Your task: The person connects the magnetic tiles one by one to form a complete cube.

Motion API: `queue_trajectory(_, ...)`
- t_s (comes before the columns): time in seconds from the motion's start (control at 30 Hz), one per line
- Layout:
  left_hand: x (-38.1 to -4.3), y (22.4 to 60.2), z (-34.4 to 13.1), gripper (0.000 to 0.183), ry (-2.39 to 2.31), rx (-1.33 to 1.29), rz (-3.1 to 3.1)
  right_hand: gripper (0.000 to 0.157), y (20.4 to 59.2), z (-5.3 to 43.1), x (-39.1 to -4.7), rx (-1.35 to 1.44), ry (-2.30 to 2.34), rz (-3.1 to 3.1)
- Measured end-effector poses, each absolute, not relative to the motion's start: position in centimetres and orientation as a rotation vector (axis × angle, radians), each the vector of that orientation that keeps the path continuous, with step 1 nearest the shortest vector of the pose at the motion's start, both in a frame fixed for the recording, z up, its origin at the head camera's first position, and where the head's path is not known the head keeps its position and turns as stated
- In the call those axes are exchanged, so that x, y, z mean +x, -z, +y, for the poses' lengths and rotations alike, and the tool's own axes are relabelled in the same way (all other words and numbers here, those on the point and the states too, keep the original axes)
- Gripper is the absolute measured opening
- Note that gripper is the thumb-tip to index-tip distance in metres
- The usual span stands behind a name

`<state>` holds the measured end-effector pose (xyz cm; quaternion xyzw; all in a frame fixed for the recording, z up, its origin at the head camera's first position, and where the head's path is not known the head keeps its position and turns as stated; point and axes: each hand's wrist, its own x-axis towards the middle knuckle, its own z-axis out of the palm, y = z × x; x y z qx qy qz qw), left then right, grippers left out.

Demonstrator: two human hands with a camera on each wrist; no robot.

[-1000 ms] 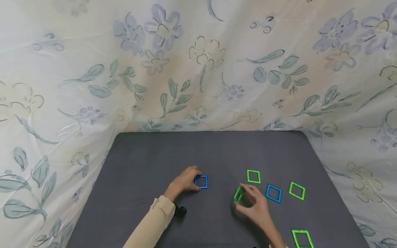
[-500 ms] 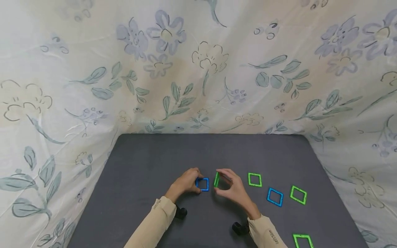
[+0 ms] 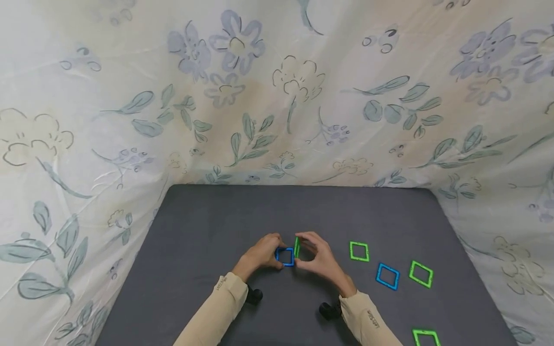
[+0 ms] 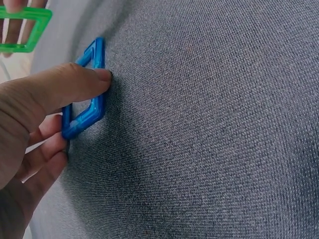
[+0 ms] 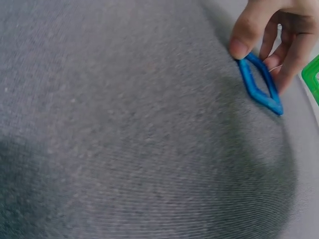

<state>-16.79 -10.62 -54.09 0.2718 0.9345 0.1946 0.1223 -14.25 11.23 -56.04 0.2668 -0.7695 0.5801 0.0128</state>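
Observation:
My left hand (image 3: 261, 252) pinches a blue square magnetic tile frame (image 4: 84, 121) by opposite edges, thumb on the near one. The blue frame lies flat at the dark table's middle in the head view. On its right side stands a green square frame (image 3: 296, 246), tilted up nearly on edge and right at the blue frame's right edge. The thumb and fingers of my right hand (image 3: 322, 259) pinch that green frame by its near and far sides. Part of the green frame (image 4: 37, 32) also shows at the upper left in the left wrist view.
Right of my hands, on the dark grey cloth-covered table (image 3: 207, 216), lie a green frame (image 3: 351, 251), a blue frame (image 3: 378, 272) and another green frame (image 3: 422, 266). One more green frame (image 3: 425, 332) is cut off by the bottom border. A floral curtain (image 3: 259, 96) hangs behind.
My right hand has moved left with the green frame, bringing it from the table's right-centre up to the blue frame and turning it more on edge. My left hand has stayed on the blue frame.

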Motion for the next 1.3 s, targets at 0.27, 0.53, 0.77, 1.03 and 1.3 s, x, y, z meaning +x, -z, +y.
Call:
queue_trajectory(0.27, -16.9, 54.2, -10.4, 0.055, -0.498, 0.753, 2.712, 0.064, 57.8, 11.2, -14.3, 0.859, -1.84, -2.4)
queue_trajectory(0.53, -16.8, 54.2, -10.6, 0.055, -0.522, 0.764, 2.712, 0.065, 58.5, 11.1, -14.3, 0.855, -1.884, -2.442)
queue_trajectory(0.77, -16.6, 54.2, -10.9, 0.053, -0.569, 0.775, 2.71, 0.064, 59.1, 11.0, -14.2, 0.856, -1.865, -2.474)
queue_trajectory(1.03, -16.7, 54.0, -10.8, 0.053, -0.579, 0.772, 2.708, 0.065, 58.9, 11.0, -14.3, 0.842, -1.847, -2.507)
queue_trajectory(1.3, -16.7, 54.1, -10.7, 0.054, -0.514, 0.781, 2.713, 0.065, 59.2, 10.9, -14.2, 0.858, -1.828, -2.486)
